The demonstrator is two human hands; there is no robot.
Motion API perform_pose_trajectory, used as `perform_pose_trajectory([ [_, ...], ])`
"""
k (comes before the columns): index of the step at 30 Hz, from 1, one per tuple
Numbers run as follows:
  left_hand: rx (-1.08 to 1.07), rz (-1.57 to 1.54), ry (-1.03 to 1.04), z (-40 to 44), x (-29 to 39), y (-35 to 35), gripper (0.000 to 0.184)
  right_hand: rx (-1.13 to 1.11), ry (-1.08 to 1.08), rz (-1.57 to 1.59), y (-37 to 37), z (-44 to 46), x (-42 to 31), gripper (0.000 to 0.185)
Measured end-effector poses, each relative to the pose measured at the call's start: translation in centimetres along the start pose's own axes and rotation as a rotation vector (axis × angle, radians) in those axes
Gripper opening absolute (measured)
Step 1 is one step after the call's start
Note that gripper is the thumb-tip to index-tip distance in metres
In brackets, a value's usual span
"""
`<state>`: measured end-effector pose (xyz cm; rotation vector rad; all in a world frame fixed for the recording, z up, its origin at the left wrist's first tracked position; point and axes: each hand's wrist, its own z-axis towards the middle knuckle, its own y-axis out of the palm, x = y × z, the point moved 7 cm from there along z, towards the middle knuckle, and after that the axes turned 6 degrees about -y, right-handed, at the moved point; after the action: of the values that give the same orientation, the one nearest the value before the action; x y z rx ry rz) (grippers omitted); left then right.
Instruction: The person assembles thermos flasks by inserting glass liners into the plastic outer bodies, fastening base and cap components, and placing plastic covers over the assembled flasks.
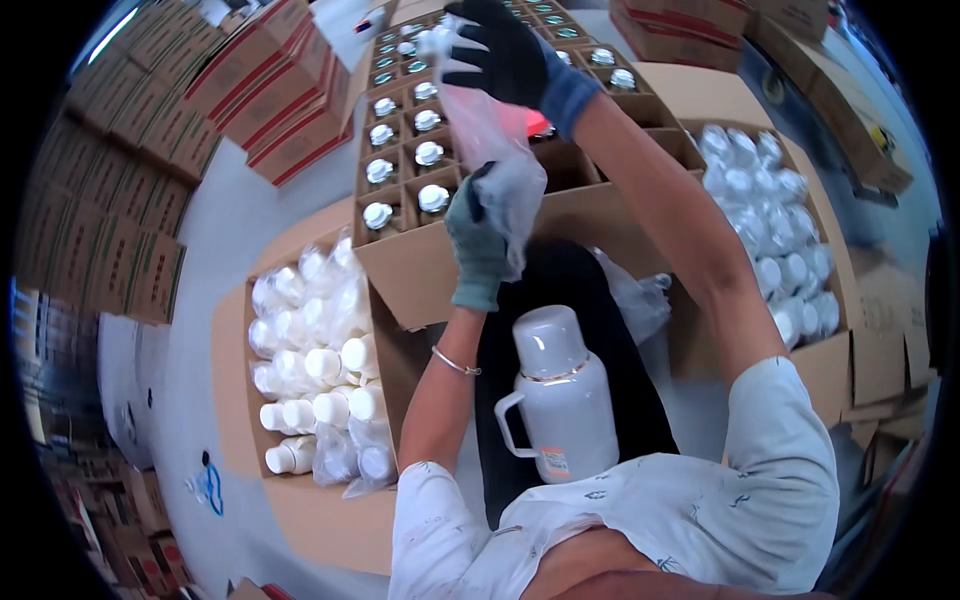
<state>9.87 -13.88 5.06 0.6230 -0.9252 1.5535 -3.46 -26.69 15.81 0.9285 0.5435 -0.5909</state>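
A clear plastic bag [490,135] is stretched between my two gloved hands, above the near part of a divided carton [430,265]. My left hand [478,240], in a grey-green glove, is closed around the bag's lower part. Higher up, my right hand [510,60], in a dark glove, grips the bag's upper end with its fingers bent around it; that end is blurred. Something pink shows behind the bag. On my lap rests a white thermos jug [565,400] with a side handle, a lid and an orange label. Silver-capped bottles [433,198] stand in the carton's cells.
An open carton of white bagged items [325,365] stands at the left, another of bagged items [785,230] at the right. A crumpled plastic bag [638,295] lies beside my leg. Stacked cartons [280,90] rise behind on the left. A blue cord [213,488] lies on the floor.
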Motion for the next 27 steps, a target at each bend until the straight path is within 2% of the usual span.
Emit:
perform_pose_trajectory([
  [1,-0.01,-0.088,-0.075,0.3,-2.7,-0.8,0.033,-0.039,-0.018,-0.345,2.2,-2.1,-0.2,0.038],
  [2,-0.034,-0.301,-0.157,0.4,-5.9,-1.1,0.032,-0.069,-0.036,-0.654,4.5,-4.3,-0.4,0.045],
  [3,-0.101,-0.612,-0.228,0.1,-7.3,-0.9,0.033,-0.212,-0.347,-1.071,5.6,-5.9,0.0,0.047],
  [4,-0.147,-0.919,-0.317,-0.2,-8.7,-0.7,0.034,-0.292,-0.462,-1.257,6.9,-9.4,1.0,0.059],
  [5,-0.244,-1.318,-0.388,-0.7,-8.2,-0.1,0.036,-0.336,-0.452,-1.411,7.6,-12.3,2.0,0.069],
  [6,-0.129,-1.272,-0.736,-1.7,-8.2,0.2,0.039,-0.333,-0.409,-1.582,6.5,-13.8,3.6,0.074],
  [7,-0.124,-1.174,-0.695,-2.4,-7.9,-0.3,0.037,-0.321,-0.36,-1.752,4.8,-15.4,5.2,0.079],
  [9,-0.308,0.321,0.129,-2.4,-2.8,-4.0,0.039,-0.199,-0.25,-1.649,-0.5,-17.0,5.1,0.075],
  [10,-0.275,-0.244,-0.161,-3.0,-5.0,-5.2,0.041,-0.112,-0.198,-1.69,-3.1,-18.0,4.6,0.071],
  [11,-0.213,-0.808,-0.453,-4.7,-7.9,-5.3,0.043,-0.019,-0.255,-1.784,-4.8,-19.7,4.0,0.067],
  [12,-0.116,-1.372,-0.746,-7.1,-10.1,-4.6,0.046,-0.025,-0.232,-1.751,-5.0,-20.9,3.9,0.062],
  [13,-0.115,-0.814,-0.493,-8.0,-10.0,-6.0,0.047,-0.033,-0.213,-1.718,-4.8,-21.9,3.7,0.057],
  [15,-0.12,0.298,0.032,-10.8,-7.5,-6.4,0.048,0.013,0.006,-1.623,-5.5,-23.9,4.6,0.048],
  [16,-0.058,0.178,-0.005,-11.0,-5.7,-6.5,0.046,0.041,0.108,-1.568,-5.4,-24.7,5.2,0.043],
  [18,-0.054,0.056,-0.159,-11.0,-4.5,-6.1,0.049,0.137,0.028,-1.687,-3.3,-25.6,4.5,0.036],
  [19,-0.045,-0.002,-0.222,-10.5,-4.6,-6.1,0.051,0.183,-0.028,-1.746,-2.1,-25.7,3.7,0.032],
  [20,-0.049,-0.031,-0.256,-10.1,-5.8,-6.3,0.049,0.111,-0.254,-1.742,-0.1,-25.9,2.7,0.041],
  [21,-0.052,-0.06,-0.29,-9.6,-7.1,-6.5,0.047,0.037,-0.287,-1.655,1.9,-25.7,1.8,0.046],
  [23,0.056,0.561,0.229,-9.8,-2.9,-5.5,0.042,-0.097,-0.346,-1.486,6.4,-25.2,0.1,0.056],
  [24,-0.008,0.254,0.081,-9.4,-2.2,-5.2,0.038,-0.125,-0.235,-1.397,6.5,-25.0,0.7,0.064],
  [25,-0.026,-0.059,-0.065,-9.1,-1.4,-5.0,0.034,-0.052,-0.218,-1.403,6.3,-24.6,1.1,0.055],
  [27,-0.112,-0.884,-0.608,-10.6,-3.3,-3.2,0.026,0.055,-0.038,-1.563,-2.5,-24.5,3.9,0.048],
])
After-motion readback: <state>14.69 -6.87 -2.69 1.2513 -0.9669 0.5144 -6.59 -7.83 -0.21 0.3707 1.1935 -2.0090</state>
